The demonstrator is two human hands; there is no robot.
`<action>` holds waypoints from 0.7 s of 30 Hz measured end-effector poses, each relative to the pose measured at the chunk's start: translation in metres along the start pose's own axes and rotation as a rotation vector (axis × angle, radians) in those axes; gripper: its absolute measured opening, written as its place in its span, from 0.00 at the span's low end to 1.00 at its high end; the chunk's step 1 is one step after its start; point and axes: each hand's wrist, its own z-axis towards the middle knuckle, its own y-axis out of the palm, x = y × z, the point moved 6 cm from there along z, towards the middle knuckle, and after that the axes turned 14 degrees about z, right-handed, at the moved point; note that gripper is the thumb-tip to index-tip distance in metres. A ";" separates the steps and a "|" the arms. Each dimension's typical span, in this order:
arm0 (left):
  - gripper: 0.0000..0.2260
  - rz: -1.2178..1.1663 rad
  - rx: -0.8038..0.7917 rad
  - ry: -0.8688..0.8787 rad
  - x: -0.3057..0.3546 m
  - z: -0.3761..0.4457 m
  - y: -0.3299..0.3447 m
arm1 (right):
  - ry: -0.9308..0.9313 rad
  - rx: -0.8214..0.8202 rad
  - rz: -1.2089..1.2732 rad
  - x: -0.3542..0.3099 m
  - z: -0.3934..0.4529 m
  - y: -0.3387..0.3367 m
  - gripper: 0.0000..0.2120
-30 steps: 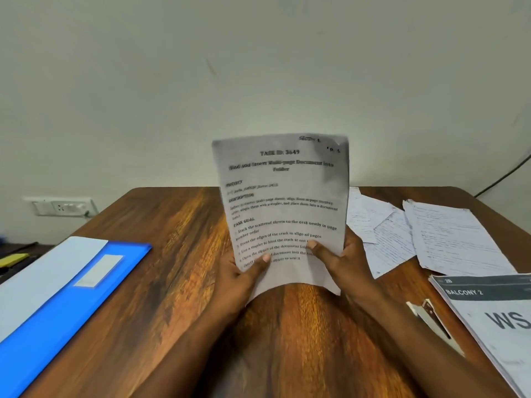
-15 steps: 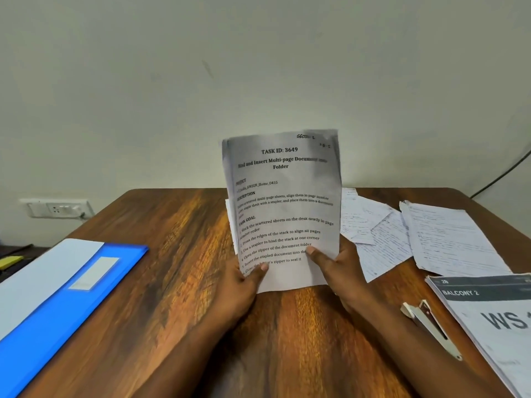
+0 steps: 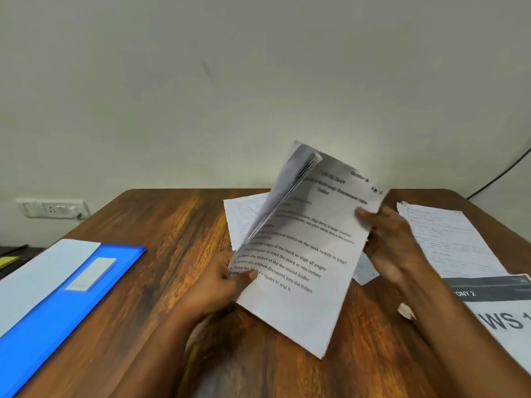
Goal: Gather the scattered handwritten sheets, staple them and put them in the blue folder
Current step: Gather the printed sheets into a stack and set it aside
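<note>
A printed task sheet with further pages behind it is held tilted above the wooden table. My left hand pinches its lower left edge with the thumb on top. My right hand grips its right edge. Its upper left corner curls over, blurred. Handwritten sheets lie behind it and to the right. The blue folder lies shut at the left table edge, a white sheet on top. Of the stapler only a white end shows, beside my right forearm.
A grey and white booklet marked "WS" lies at the right table edge. A wall socket is at the left and a black cable runs down the wall at the right. A yellow object lies beyond the folder.
The printed stack has swung from upright to slanted rightward, and its upper left corner has curled. My right hand slid up from the bottom edge to the right edge. My left hand kept its pinch.
</note>
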 end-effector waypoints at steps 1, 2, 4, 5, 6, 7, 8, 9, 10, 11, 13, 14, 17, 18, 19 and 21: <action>0.12 -0.006 -0.052 0.016 0.005 -0.001 0.000 | -0.002 -0.033 0.024 -0.011 0.002 -0.002 0.21; 0.12 -0.013 -0.099 0.029 0.009 -0.003 -0.001 | -0.002 -0.076 0.023 -0.020 0.001 -0.002 0.21; 0.13 0.004 -0.170 0.050 0.009 -0.004 -0.003 | 0.002 -0.142 -0.057 -0.033 -0.001 -0.001 0.21; 0.13 0.029 -0.196 0.037 0.008 -0.005 -0.004 | 0.015 -0.160 -0.129 -0.037 -0.002 -0.002 0.23; 0.12 0.052 -0.215 0.012 0.005 -0.005 -0.004 | 0.034 -0.182 -0.222 -0.039 -0.002 -0.004 0.26; 0.10 0.076 -0.235 -0.007 0.003 -0.006 -0.004 | 0.047 -0.207 -0.328 -0.040 -0.002 -0.008 0.31; 0.08 0.101 -0.254 -0.017 0.002 -0.007 -0.004 | 0.060 -0.226 -0.425 -0.040 -0.002 -0.011 0.34; 0.07 0.122 -0.266 -0.025 0.002 -0.007 -0.003 | 0.066 -0.239 -0.501 -0.041 -0.002 -0.015 0.36; 0.08 0.140 -0.274 -0.030 0.002 -0.007 -0.002 | 0.063 -0.251 -0.553 -0.044 -0.003 -0.017 0.37; 0.09 0.154 -0.272 -0.035 0.001 -0.007 -0.002 | 0.065 -0.267 -0.585 -0.046 -0.004 -0.019 0.37; 0.14 0.195 -0.302 -0.024 0.005 -0.008 0.005 | 0.089 -0.287 -0.655 -0.049 -0.009 -0.018 0.34; 0.16 0.229 -0.330 -0.019 0.006 -0.008 0.009 | 0.112 -0.308 -0.701 -0.049 -0.012 -0.014 0.29; 0.16 0.278 -0.367 -0.066 0.001 -0.010 0.019 | 0.176 -0.346 -0.793 -0.041 -0.019 -0.004 0.09; 0.17 0.259 -0.363 -0.074 0.001 -0.009 0.021 | 0.175 -0.333 -0.798 -0.040 -0.019 -0.003 0.06; 0.18 0.244 -0.343 -0.082 0.001 -0.008 0.019 | 0.157 -0.307 -0.792 -0.039 -0.018 -0.004 0.06; 0.18 0.210 -0.231 -0.104 0.004 -0.006 0.009 | 0.099 -0.236 -0.802 -0.037 -0.013 -0.008 0.06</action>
